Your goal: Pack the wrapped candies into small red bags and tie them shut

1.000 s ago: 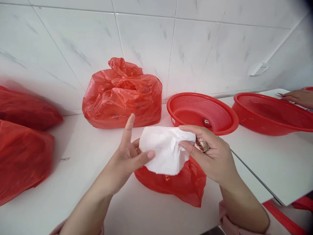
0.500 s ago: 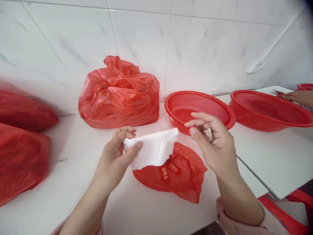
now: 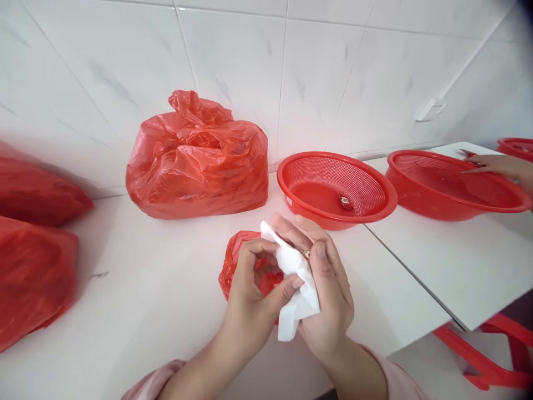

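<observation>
My left hand point(image 3: 258, 289) pinches a white cloth or tissue point(image 3: 297, 278) between thumb and fingers. Against the cloth's other side is my right hand point(image 3: 328, 283), its fingers curled round a small patterned item point(image 3: 306, 254) that is mostly hidden. Both hands meet above a crumpled red plastic bag point(image 3: 233, 261), which they partly cover. Behind them stands a red perforated basket point(image 3: 308, 203), with a small red and cream piece point(image 3: 345, 201) lying inside.
A large tied red bag point(image 3: 200, 172) leans near the tiled wall. More red bags point(image 3: 33, 272) lie at the left. Another red basket point(image 3: 437, 203) stands at the right, where another person's hand point(image 3: 495, 165) reaches over its far side. A red stool point(image 3: 474, 355) shows lower right.
Both hands have come together, and the cloth now lies folded between them. A small piece now shows in the near basket. The other person's hand has moved further over its basket.
</observation>
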`<state>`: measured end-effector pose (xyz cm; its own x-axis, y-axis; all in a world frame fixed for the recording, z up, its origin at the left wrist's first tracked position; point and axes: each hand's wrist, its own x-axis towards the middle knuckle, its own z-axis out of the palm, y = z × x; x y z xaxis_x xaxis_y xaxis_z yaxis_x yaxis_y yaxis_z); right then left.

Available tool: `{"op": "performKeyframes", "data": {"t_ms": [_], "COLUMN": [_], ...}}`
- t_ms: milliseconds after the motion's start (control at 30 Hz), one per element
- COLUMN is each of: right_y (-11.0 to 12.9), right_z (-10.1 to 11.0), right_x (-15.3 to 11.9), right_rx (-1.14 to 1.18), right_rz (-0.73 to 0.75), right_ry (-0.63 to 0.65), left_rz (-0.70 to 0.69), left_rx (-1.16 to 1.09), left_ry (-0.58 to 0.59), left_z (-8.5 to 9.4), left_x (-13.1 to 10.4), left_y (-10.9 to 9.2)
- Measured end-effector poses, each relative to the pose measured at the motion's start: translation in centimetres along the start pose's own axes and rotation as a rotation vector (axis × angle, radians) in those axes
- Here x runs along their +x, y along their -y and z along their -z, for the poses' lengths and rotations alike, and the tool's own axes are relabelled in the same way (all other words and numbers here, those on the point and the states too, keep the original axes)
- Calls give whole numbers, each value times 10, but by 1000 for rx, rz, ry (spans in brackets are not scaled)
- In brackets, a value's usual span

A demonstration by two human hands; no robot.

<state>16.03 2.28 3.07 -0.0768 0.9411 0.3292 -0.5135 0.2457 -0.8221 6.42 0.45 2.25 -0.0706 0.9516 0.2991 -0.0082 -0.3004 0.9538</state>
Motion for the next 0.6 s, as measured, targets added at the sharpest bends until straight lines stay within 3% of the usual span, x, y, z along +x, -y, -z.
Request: {"op": "performKeyframes", "data": {"t_ms": [100,233,367,600], "right_y": [0,-3,-7,-11], "right_z": [3,5,12,22], "right_x": [0,-2,0,3], "right_rx": [-15,-55,-63,-363], "right_rz": [7,12,-34,-77], "right_ry": [29,120,136,116], "left_rz": [133,261,241,217], "left_rx": [-196,-279,-189,-29], "left_ry": [-29,-20,-120,-233], "left_z": [-7,-8,-2,9], "left_x": [2,0,1,9], "left_y": [6,3,0,0]}}
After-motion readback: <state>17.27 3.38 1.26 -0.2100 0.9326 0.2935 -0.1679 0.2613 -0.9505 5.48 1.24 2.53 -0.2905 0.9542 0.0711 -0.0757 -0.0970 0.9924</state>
